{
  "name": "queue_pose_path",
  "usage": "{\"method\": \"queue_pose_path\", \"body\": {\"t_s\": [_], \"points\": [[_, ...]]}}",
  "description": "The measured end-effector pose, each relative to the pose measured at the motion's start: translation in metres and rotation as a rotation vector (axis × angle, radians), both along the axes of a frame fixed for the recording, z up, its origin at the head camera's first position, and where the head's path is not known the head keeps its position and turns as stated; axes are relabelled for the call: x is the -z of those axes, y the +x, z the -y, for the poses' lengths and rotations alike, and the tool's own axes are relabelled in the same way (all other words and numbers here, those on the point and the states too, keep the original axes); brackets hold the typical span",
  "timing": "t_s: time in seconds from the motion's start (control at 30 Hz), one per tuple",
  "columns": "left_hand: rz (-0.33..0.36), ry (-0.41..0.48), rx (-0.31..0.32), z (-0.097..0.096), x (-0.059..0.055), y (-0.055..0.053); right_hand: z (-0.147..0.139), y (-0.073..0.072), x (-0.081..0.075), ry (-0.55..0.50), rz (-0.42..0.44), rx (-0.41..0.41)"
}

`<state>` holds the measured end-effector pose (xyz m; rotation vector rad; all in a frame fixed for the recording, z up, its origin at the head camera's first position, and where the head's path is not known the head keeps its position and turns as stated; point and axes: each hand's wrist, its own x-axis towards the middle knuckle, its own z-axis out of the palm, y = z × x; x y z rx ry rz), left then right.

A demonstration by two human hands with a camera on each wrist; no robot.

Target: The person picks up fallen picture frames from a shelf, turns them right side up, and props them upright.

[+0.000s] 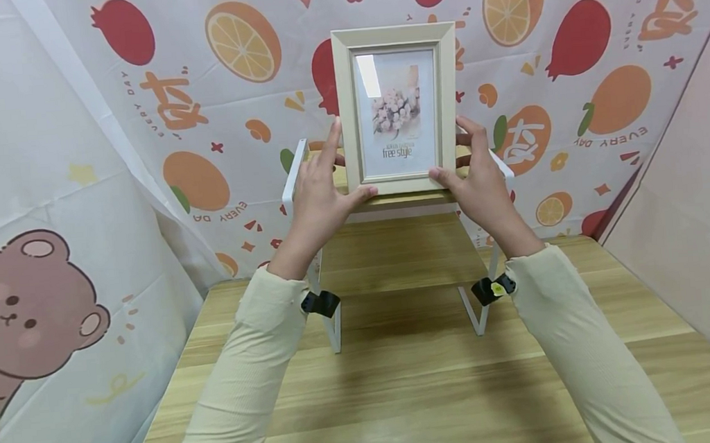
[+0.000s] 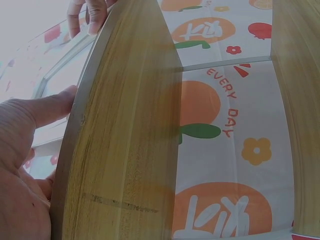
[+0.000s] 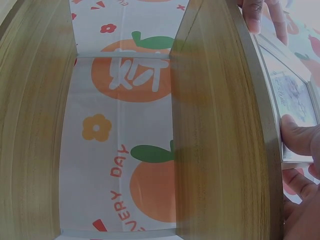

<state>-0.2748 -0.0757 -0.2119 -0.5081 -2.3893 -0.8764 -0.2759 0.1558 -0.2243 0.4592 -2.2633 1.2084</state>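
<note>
A cream picture frame (image 1: 399, 110), with a bouquet print and the words "free style", stands upright at the top board (image 1: 403, 197) of a two-tier wooden shelf rack. My left hand (image 1: 317, 186) holds its lower left corner, thumb on the front and fingers along the side. At the lower right corner my right hand (image 1: 483, 180) grips it likewise, thumb over the front edge. From the right wrist, part of the picture frame (image 3: 292, 95) shows beyond the board's edge, with the right thumb on it. The back of the frame is hidden.
The rack's lower board (image 1: 401, 252) sits beneath, on white metal legs (image 1: 335, 331) that rest on the wooden table (image 1: 406, 398). Behind hangs a fruit-printed cloth (image 1: 241, 126). A bear-printed cloth (image 1: 111, 220) lines the left side, and a pale panel (image 1: 688, 160) stands at right.
</note>
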Motion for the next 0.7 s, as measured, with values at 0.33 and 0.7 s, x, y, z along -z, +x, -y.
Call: {"method": "queue_pose_path", "body": {"t_s": [0.33, 0.7], "points": [[-0.013, -0.007, -0.003, 0.0003, 0.0008, -0.0016, 0.0004, -0.0007, 0.0003, -0.002, -0.005, 0.000], [-0.034, 0.015, 0.007, 0.0002, 0.0018, -0.0006, -0.0001, -0.0002, 0.0035, -0.003, -0.032, 0.002]]}}
